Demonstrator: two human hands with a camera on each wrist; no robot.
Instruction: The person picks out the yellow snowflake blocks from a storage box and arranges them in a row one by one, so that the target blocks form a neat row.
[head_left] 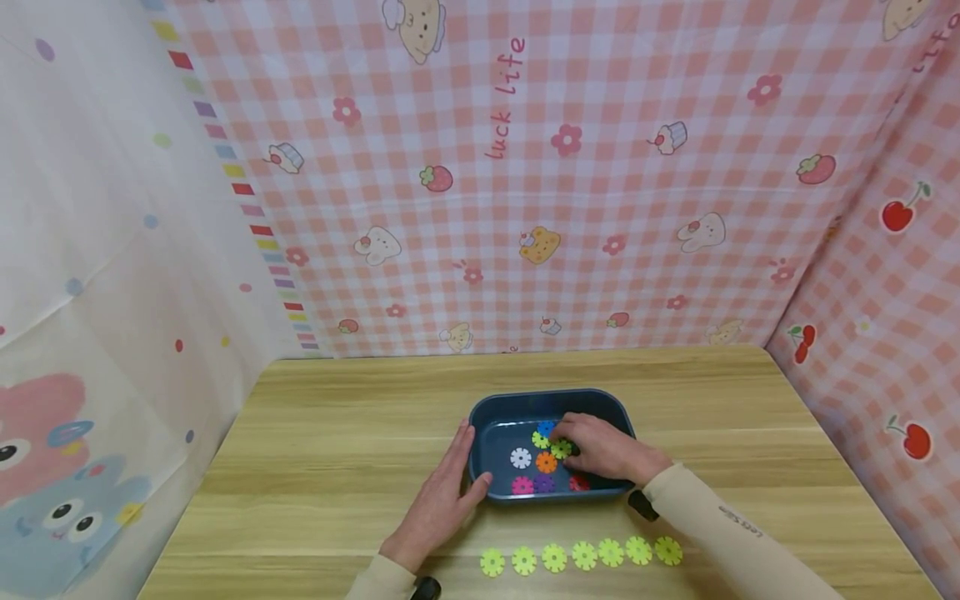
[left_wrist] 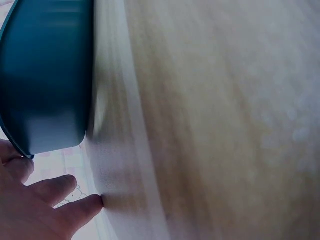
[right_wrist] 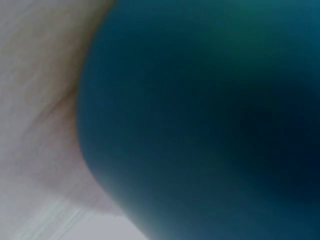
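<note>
A dark blue plastic bin (head_left: 510, 497) stands on the wooden table with several notched snowflake discs inside. My left hand (head_left: 442, 496) rests at its left end, thumb by the near corner; in the left wrist view, the left fingers (left_wrist: 55, 190) reach out loosely straight, some at the rim. Inside the bin, my right hand (head_left: 600, 446) pinches a yellow-green snowflake disc (head_left: 561, 449) between thumb and fingertips. Around it lie a blue disc (head_left: 546, 429), another yellow-green disc (head_left: 538, 440), an orange disc (head_left: 547, 462), and a white disc (head_left: 521, 458). The bin's wall (right_wrist: 190, 125) fills the right wrist view.
In front of the bin, several yellow-green discs (head_left: 554, 557) form a row along the table (head_left: 337, 467). Pink, purple and red discs (head_left: 522, 485) lie near the bin's front wall. A pink checked cloth (head_left: 450, 208) hangs behind the table, with more cloth at both sides.
</note>
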